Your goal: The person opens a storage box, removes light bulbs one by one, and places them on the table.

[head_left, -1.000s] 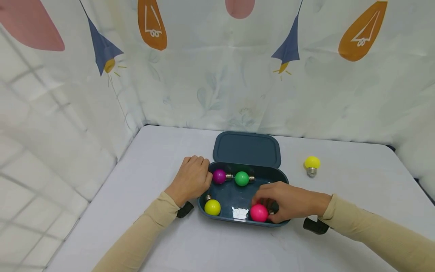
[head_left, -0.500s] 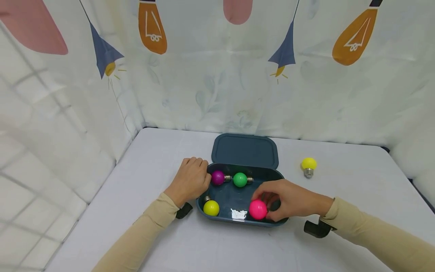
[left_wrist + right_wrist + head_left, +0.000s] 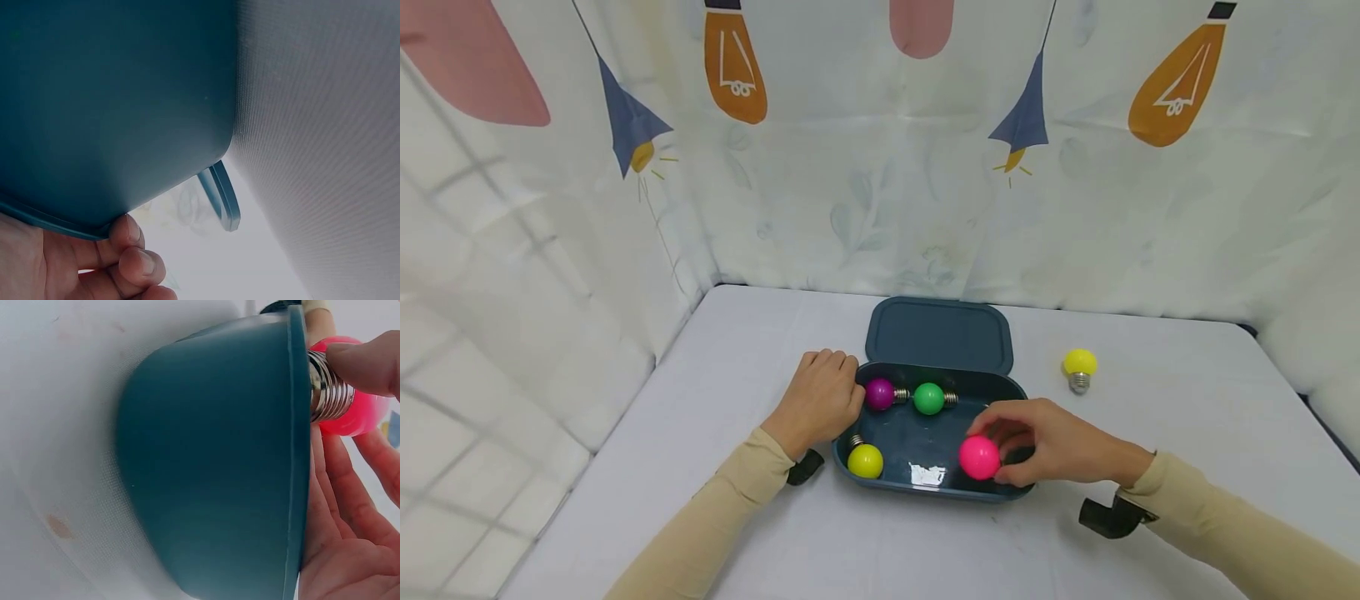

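Your left hand (image 3: 822, 393) gripped the rim of the dark blue container (image 3: 917, 437) at its left end, fingers curled, while your right hand (image 3: 1041, 442) pinched the pink bulb (image 3: 979, 457) over the container's near right corner, its metal thread (image 3: 330, 394) showing just above the rim. A light, even pinch and a steady grip likely suited this step best, with the thread kept clear of the wall. No brand, label or writing could be read.
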A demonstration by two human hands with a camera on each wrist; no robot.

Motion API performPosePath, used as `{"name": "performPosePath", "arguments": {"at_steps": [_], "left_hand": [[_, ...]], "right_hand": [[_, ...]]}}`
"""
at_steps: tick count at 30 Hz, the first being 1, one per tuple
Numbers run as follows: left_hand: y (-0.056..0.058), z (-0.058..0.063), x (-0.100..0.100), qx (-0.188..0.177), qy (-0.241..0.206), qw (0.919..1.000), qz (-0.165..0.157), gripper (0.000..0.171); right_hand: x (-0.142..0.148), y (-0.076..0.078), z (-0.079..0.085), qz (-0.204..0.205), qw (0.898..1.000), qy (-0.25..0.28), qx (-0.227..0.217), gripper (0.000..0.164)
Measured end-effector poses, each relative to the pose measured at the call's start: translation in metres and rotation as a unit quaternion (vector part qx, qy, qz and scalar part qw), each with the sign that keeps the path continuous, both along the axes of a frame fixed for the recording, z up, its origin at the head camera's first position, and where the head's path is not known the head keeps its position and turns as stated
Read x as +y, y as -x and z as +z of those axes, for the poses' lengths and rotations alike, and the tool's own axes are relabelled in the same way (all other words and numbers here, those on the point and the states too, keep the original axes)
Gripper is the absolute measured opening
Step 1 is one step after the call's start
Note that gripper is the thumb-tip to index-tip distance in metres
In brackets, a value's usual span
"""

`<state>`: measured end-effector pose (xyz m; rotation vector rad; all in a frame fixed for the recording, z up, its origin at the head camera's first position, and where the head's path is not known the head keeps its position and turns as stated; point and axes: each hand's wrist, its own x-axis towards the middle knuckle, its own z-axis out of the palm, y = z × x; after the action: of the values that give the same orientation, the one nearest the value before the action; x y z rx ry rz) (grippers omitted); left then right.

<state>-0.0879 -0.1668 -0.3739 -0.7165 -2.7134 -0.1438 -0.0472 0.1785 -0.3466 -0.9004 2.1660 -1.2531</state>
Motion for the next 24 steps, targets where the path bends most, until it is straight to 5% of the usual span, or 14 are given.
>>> {"name": "performPosePath", "arguments": {"at_steps": [24], "left_hand": [[0.001,-0.001,0.0,0.011,-0.003,0.9999,-0.004,0.015]], "right_hand": [[0.024,-0.012,-0.006,-0.091,0.99,0.108,0.016,0.049]]}}
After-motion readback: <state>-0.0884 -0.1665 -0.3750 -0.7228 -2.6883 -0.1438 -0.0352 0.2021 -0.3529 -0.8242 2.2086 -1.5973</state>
